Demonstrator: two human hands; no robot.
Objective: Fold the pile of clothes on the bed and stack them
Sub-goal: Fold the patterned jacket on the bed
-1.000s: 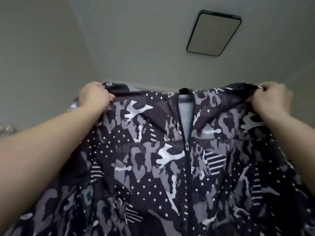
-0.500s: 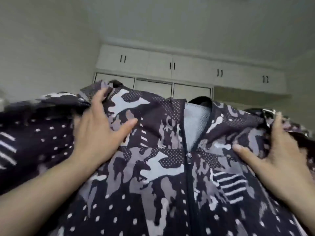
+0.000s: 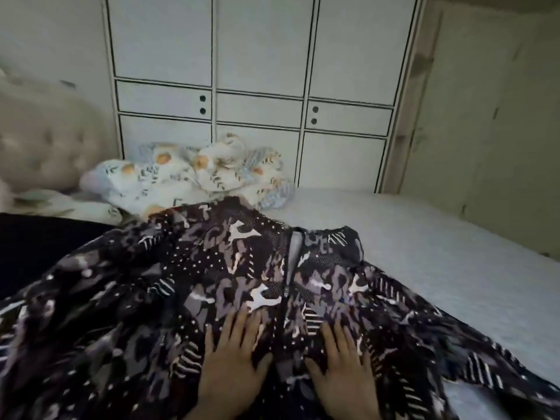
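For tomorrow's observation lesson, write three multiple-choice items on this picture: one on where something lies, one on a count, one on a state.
1. Where does the patterned jacket lie?
A. on the bed
B. on the floor
C. on a hanger

2. How many hands touch the jacket?
A. none
B. one
C. two

3. How are the fingers?
A. clenched in fists
B. spread flat
C. pinching the collar

Key: 1 A, the jacket is spread across the mattress. 2 C, the left hand and right hand both rest on it. 3 B, the fingers lie straight beside the zip.
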